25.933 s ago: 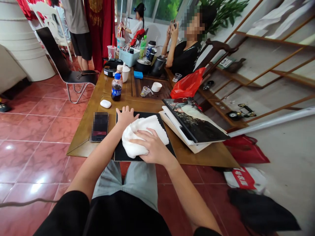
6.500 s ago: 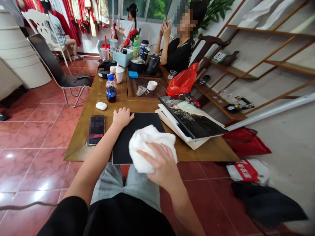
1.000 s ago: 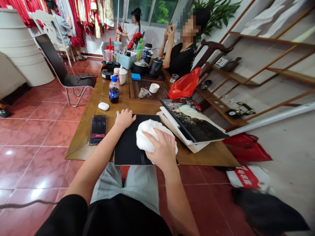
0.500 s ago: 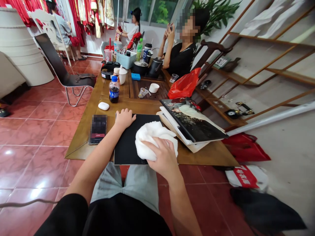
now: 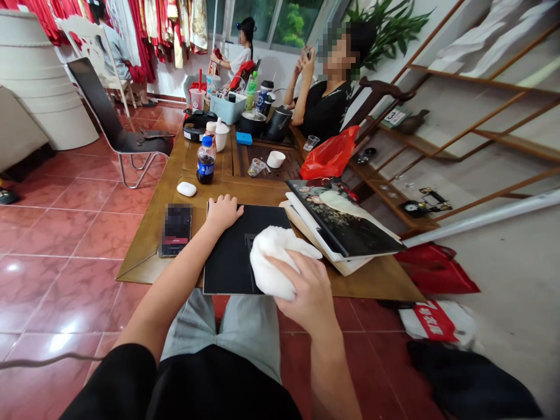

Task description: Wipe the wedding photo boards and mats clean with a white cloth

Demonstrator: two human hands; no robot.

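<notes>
The right hand [image 5: 310, 286] has its fingers [image 5: 301, 271] clenched on a bunched white towel [image 5: 275, 262] lying on a black board [image 5: 227, 256]; the left hand [image 5: 223, 213] rests flat, released, at the board's far edge, the towel at its 4 o'clock.

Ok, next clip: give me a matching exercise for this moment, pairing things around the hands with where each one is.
Things:
1. White fluffy towel
2. Left hand
3. Dark phone with a blurred screen
4. Red plastic bag

Places:
A. On the wooden table, left of the black flat board
B. Beyond the stack of large photo albums
C. Cupped under the right hand, over the board
D. Resting on the board's far edge

Pairs: 1-C, 2-D, 3-A, 4-B
</notes>
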